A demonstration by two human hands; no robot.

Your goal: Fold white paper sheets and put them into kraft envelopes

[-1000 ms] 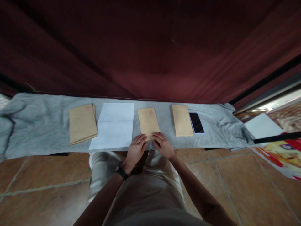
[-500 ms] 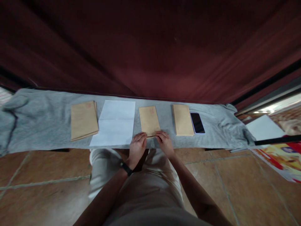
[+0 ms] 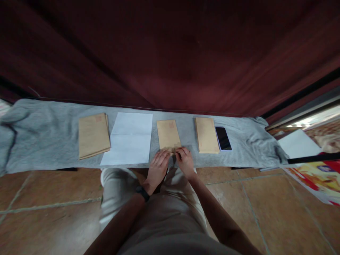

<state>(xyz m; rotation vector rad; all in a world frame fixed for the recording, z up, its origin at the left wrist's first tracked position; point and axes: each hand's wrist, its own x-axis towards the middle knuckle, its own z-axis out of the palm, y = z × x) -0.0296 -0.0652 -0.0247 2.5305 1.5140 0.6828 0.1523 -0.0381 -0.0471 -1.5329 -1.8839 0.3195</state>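
A brown paper envelope [image 3: 169, 134] lies on the grey cloth in front of me, its near end between my two hands. My left hand [image 3: 158, 165] has its fingers bent over the near left corner of the envelope. At the near right corner, my right hand [image 3: 185, 162] pinches the edge with curled fingers. A thin dark gap shows along that near edge. Left of the envelope lies a white sheet of paper [image 3: 131, 138] with a crease across it. A stack of brown envelopes [image 3: 207, 136] sits to the right.
More brown envelopes [image 3: 93, 136] lie at the left, slightly over the white sheet. A phone [image 3: 223, 138] rests beside the right stack. Grey cloth [image 3: 53, 134] covers the narrow bench, with a dark red curtain [image 3: 170, 63] behind it. A printed box [image 3: 318, 180] stands at the right.
My left hand has shifted slightly right and inward along the envelope's near edge. My right hand's fingers have curled more at the corner. The envelope stays in place.
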